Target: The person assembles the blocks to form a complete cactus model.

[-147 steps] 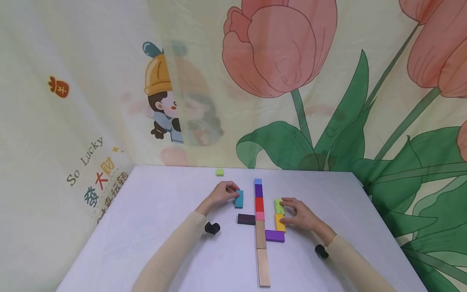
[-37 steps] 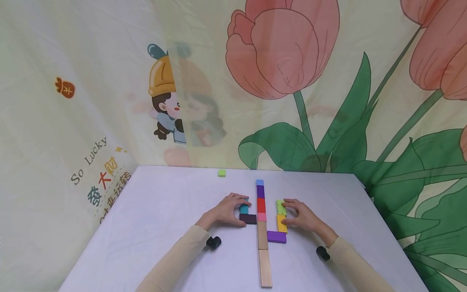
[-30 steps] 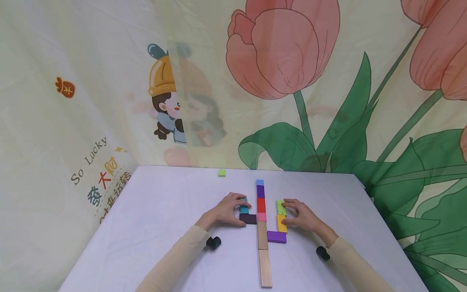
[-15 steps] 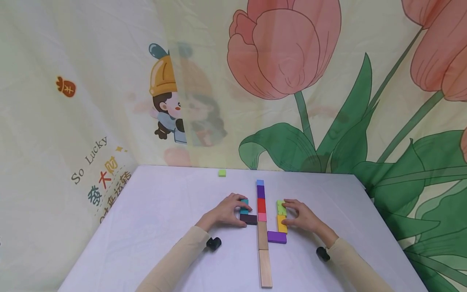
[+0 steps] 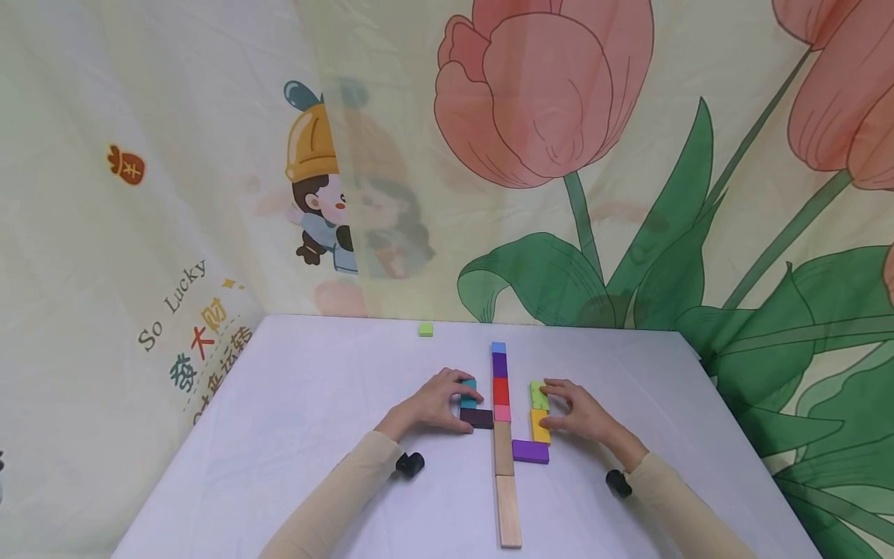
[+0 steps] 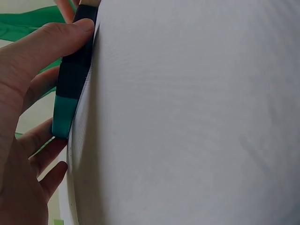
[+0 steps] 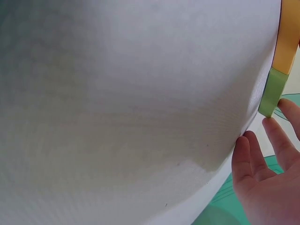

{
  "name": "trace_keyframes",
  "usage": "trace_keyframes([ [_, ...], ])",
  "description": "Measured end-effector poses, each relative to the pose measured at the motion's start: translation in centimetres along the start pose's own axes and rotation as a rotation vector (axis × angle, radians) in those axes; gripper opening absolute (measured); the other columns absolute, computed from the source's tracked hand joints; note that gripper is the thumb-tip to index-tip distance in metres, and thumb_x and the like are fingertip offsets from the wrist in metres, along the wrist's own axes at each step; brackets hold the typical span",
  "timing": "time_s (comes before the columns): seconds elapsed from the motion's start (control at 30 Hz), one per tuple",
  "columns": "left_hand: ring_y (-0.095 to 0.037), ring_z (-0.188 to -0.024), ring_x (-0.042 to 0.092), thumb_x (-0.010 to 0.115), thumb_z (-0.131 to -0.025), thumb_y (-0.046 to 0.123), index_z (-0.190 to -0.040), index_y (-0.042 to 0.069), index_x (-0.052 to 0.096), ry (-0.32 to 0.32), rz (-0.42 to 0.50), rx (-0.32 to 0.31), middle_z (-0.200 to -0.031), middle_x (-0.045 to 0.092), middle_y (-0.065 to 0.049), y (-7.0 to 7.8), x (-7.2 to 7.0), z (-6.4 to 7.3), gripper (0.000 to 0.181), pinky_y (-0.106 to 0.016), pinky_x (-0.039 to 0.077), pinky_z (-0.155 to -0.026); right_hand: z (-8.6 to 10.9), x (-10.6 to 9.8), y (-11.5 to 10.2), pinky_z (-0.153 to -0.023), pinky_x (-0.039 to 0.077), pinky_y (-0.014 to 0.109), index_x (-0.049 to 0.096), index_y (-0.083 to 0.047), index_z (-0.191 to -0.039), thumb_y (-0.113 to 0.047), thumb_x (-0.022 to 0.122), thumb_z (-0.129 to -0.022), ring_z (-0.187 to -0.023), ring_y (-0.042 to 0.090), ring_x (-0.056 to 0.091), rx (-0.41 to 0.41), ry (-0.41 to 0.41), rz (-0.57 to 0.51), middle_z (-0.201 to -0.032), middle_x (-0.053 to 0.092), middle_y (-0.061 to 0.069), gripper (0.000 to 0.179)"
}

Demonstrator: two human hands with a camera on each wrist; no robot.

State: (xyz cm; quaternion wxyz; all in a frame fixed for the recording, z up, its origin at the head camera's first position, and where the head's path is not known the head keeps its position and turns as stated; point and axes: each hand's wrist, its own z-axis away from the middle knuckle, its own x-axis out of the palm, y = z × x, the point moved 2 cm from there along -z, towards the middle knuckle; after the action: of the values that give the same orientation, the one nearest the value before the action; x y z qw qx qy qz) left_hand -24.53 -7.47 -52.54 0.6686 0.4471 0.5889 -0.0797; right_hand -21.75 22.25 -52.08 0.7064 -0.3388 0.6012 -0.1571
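My left hand (image 5: 434,402) spans two blocks lying end to side on the table. Its thumb presses the near side of the black block (image 5: 482,419), and its fingers curl over the far part of the teal block (image 5: 467,384); in the left wrist view the teal block (image 6: 64,117) meets the dark one. To the right, my right hand (image 5: 583,411) rests beside a light green block (image 5: 537,394) and a yellow block (image 5: 538,428) set end to end. Its fingertips touch the green block (image 7: 273,91), and its thumb touches the yellow one.
A straight row of blocks runs down the middle, from blue through red (image 5: 500,391) and pink to two plain wooden blocks (image 5: 508,508). A purple block (image 5: 531,452) juts right from it. A small green block (image 5: 425,330) lies near the table's (image 5: 314,373) back edge.
Since the earliest frame, the teal block has come nearer and now touches the black block. My left hand has spread from the teal block onto both. The right hand has stayed in place.
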Motion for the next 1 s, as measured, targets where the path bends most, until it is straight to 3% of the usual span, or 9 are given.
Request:
trace_keyframes([
  [0.27,-0.025,-0.131,0.04,0.081,-0.075,0.046,-0.132,0.023,0.063,0.006,0.003,-0.002,-0.145,0.048,-0.008,-0.03,-0.2,-0.07,0.064,-0.046,0.037,-0.108,-0.07,-0.03,0.02,-0.107,0.033,0.063,0.058,-0.001,-0.134,-0.025,0.085,-0.077,-0.138,0.045,0.034,-0.008,0.003,0.002,-0.147,0.045,0.021,0.068],
  [0.53,-0.027,-0.122,0.049,0.065,-0.091,0.026,-0.12,0.016,0.07,0.092,0.0,0.029,-0.132,0.059,-0.009,-0.57,-0.49,0.27,0.032,-0.042,0.04,-0.104,-0.03,0.06,-0.21,-0.107,0.033,0.062,0.059,-0.001,-0.133,-0.025,0.085,-0.077,-0.138,0.045,0.035,0.005,-0.002,-0.004,-0.147,0.045,0.021,0.066],
  [0.67,-0.029,-0.118,0.052,0.064,-0.091,0.018,-0.119,0.011,0.071,0.12,0.033,0.059,-0.128,0.061,-0.012,-0.62,-0.69,0.41,0.029,-0.044,0.041,-0.102,0.08,-0.06,-0.32,-0.107,0.032,0.063,0.059,0.0,-0.133,-0.024,0.085,-0.077,-0.138,0.045,0.035,-0.003,0.0,-0.005,-0.147,0.045,0.021,0.066],
  [1.0,-0.028,-0.12,0.051,0.064,-0.092,0.016,-0.12,0.011,0.07,0.101,0.053,0.062,-0.13,0.061,-0.011,-0.87,-0.82,0.58,0.029,-0.043,0.041,-0.104,-0.06,0.09,-0.05,-0.107,0.032,0.063,0.059,-0.001,-0.133,-0.027,0.085,-0.077,-0.137,0.046,0.035,-0.01,-0.004,0.015,-0.147,0.045,0.021,0.067],
])
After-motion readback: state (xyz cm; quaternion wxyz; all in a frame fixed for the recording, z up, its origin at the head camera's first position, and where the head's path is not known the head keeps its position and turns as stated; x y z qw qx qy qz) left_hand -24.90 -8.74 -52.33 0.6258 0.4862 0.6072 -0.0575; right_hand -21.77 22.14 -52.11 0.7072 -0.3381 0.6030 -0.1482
